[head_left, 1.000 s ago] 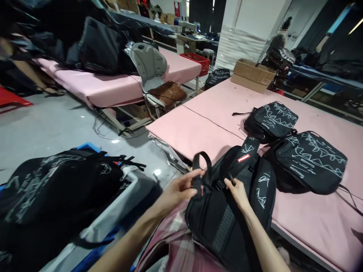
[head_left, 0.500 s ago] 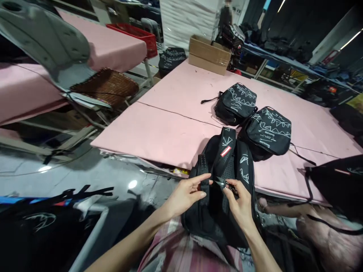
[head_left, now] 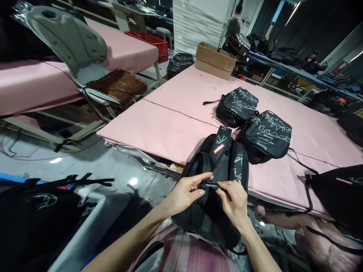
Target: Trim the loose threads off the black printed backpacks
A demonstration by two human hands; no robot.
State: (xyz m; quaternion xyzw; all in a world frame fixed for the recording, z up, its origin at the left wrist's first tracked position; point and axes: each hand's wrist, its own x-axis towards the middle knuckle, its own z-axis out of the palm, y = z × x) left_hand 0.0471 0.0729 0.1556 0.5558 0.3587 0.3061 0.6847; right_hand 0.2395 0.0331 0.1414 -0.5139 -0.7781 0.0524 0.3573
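Note:
A black backpack [head_left: 224,162] with white scribble print rests on my lap, its top leaning on the edge of the pink table [head_left: 170,128]. My left hand [head_left: 185,192] pinches a black strap at the top of the bag's back panel. My right hand [head_left: 234,204] is closed on small thread snips [head_left: 211,184], whose tip meets the strap right beside my left fingers. Two more backpacks of the same print, one [head_left: 239,105] behind the other [head_left: 268,134], lie flat on the table just beyond.
A cardboard box [head_left: 215,60] sits at the table's far end, with a person [head_left: 234,26] standing behind it. A grey chair [head_left: 73,41] with a wicker seat pad [head_left: 119,85] stands to the left. Black bags are piled at lower left [head_left: 34,211] and at right [head_left: 337,189].
My view swung right from the left-hand bag pile toward the table. My right hand brought the snips from apart to against the strap that my left hand pinches.

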